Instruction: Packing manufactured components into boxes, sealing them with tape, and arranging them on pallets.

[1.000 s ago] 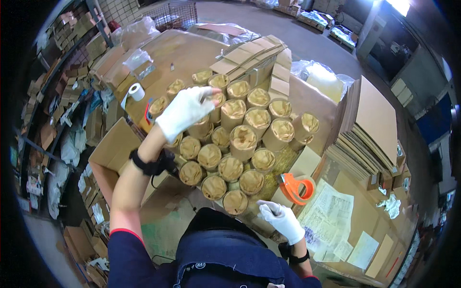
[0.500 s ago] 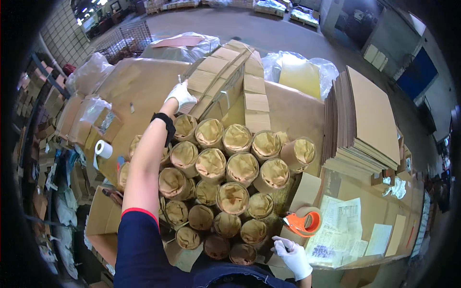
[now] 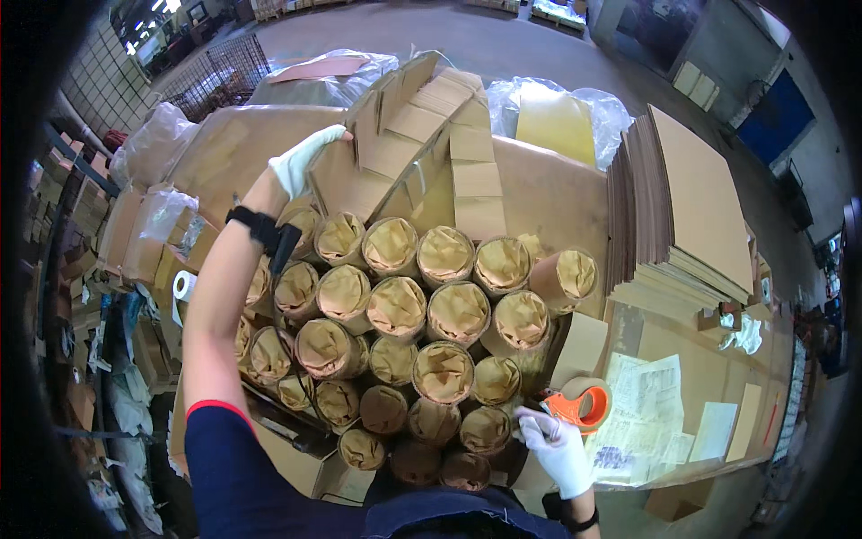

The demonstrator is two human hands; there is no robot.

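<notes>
My left hand (image 3: 305,162), in a white glove, grips the left edge of a partly folded cardboard box (image 3: 386,153) at the far middle of the table, its flaps tilted up. Below it stand several round tubes with crumpled brown paper (image 3: 396,306) in their tops, packed close together. My right hand (image 3: 558,454), also gloved, hovers at the near right with loosely bent fingers apart and nothing visible in them. Just beyond it lies an orange tape dispenser (image 3: 575,409) with brown tape.
A tall stack of cardboard sheets (image 3: 700,207) stands on the right. Printed papers (image 3: 642,413) lie in front of it. A white roll (image 3: 184,286) sits at the left edge, and plastic-wrapped bundles (image 3: 548,121) line the far side.
My left hand has moved a little left and turned the cardboard box's left side upward. My right hand has risen toward the tape dispenser.
</notes>
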